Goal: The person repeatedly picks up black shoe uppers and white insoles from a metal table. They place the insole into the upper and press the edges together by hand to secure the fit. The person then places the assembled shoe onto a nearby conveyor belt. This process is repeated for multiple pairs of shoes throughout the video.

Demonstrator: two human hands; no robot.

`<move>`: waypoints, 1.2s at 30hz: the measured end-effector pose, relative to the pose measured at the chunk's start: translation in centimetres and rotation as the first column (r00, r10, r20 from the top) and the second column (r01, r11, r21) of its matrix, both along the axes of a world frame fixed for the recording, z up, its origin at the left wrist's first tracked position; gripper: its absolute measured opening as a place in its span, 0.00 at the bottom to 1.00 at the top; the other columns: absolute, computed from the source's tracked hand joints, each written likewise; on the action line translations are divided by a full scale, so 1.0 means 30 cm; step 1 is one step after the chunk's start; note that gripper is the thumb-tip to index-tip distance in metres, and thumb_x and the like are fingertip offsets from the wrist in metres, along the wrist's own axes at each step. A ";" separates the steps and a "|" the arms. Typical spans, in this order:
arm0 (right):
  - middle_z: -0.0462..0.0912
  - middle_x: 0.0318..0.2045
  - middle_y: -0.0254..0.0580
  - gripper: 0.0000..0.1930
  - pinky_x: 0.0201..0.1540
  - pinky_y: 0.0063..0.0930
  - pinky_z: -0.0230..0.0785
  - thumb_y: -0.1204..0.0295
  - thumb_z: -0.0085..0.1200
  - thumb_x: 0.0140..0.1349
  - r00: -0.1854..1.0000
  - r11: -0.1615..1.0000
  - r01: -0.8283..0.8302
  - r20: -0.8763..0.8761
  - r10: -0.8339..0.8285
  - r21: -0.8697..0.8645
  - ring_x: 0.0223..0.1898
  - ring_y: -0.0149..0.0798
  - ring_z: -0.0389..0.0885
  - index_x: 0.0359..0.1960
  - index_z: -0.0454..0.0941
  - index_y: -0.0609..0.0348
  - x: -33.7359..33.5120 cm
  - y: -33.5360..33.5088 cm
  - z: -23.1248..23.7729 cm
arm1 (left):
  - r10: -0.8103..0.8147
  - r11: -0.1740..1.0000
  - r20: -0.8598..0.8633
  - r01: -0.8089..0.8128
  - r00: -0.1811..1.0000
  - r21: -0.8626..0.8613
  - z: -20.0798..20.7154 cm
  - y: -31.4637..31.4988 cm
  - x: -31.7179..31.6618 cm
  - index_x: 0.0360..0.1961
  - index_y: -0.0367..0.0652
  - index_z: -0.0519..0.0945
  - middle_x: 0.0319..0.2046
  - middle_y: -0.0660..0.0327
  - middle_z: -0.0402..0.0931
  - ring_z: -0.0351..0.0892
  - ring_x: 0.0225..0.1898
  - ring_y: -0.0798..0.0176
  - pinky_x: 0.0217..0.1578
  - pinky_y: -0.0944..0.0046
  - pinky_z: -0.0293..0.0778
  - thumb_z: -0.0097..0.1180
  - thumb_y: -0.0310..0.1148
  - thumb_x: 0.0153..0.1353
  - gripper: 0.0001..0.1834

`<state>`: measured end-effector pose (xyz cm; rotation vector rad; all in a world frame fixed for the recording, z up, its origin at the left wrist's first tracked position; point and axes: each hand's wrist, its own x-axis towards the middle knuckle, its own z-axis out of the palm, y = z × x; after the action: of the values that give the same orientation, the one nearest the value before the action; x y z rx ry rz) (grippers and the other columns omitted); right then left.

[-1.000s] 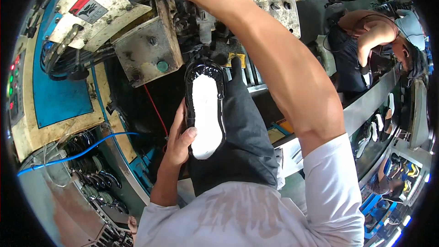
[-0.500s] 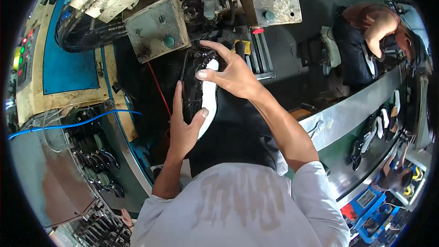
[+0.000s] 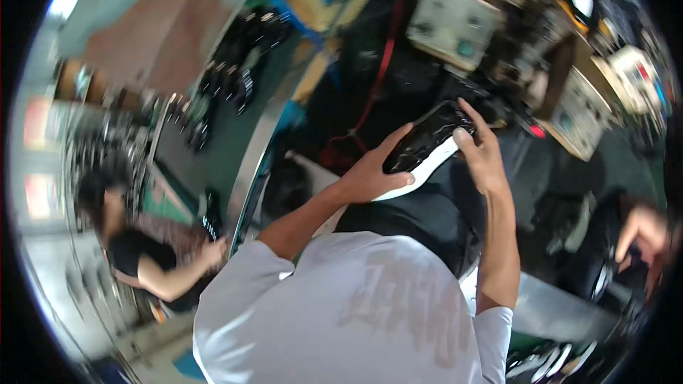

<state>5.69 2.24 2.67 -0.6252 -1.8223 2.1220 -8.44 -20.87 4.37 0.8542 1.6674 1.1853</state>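
Note:
Above my lap, both hands hold a glossy black shoe [image 3: 423,141] with a white strip along its near side. It slants, one end toward the lower left and the other toward the upper right. My left hand [image 3: 371,172] is closed round the lower-left end, its thumb over the white strip. At the upper-right end grips my right hand [image 3: 485,158], with the thumb against the near side and a finger reaching over the tip. Motion blur hides the fine detail of the shoe, and the palms cover part of it.
Machine control boxes [image 3: 455,25] stand ahead, beside a red cable [image 3: 384,64]. A conveyor edge [image 3: 260,149] runs on the left, with black shoes [image 3: 245,32] beyond it. One co-worker [image 3: 153,256] works at left, another [image 3: 644,242] at right. More shoes [image 3: 548,363] lie lower right.
The view has swung left, so the machine now appears farther right and a co-worker shows at left. The shoe has gone from nearly upright in the picture to slanting, still in both hands.

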 end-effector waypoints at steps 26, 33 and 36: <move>0.86 0.61 0.53 0.27 0.55 0.33 0.83 0.60 0.58 0.81 0.901 0.956 -0.235 0.409 0.146 0.177 0.51 0.40 0.90 0.70 0.75 0.70 -0.099 -0.103 -0.243 | -0.049 0.310 -0.902 -0.852 0.429 -0.422 -0.717 -1.515 -0.816 0.86 0.84 0.42 0.81 0.30 0.46 0.62 0.77 0.27 0.70 0.33 0.70 0.70 0.19 0.56 0.69; 0.86 0.59 0.54 0.32 0.53 0.33 0.83 0.54 0.58 0.80 0.889 0.945 -0.207 0.453 0.072 0.254 0.50 0.40 0.89 0.71 0.73 0.72 -0.092 -0.069 -0.159 | -0.142 0.207 -0.835 -0.809 0.532 -0.550 -0.677 -1.485 -1.156 0.85 0.89 0.37 0.84 0.31 0.41 0.69 0.75 0.33 0.68 0.37 0.76 0.46 0.15 0.73 0.57; 0.86 0.59 0.53 0.30 0.53 0.33 0.83 0.56 0.56 0.81 0.882 0.947 -0.168 0.471 0.020 0.274 0.50 0.40 0.89 0.71 0.73 0.73 -0.049 -0.063 -0.164 | -0.197 0.115 -0.774 -0.770 0.602 -0.628 -0.674 -1.473 -1.250 0.84 0.91 0.33 0.84 0.31 0.42 0.75 0.71 0.35 0.62 0.40 0.82 0.54 0.17 0.70 0.62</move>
<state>4.22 0.34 -2.25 -1.0473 -2.4207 1.7824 -45.95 -65.06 -15.84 -0.0729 2.8386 -0.4321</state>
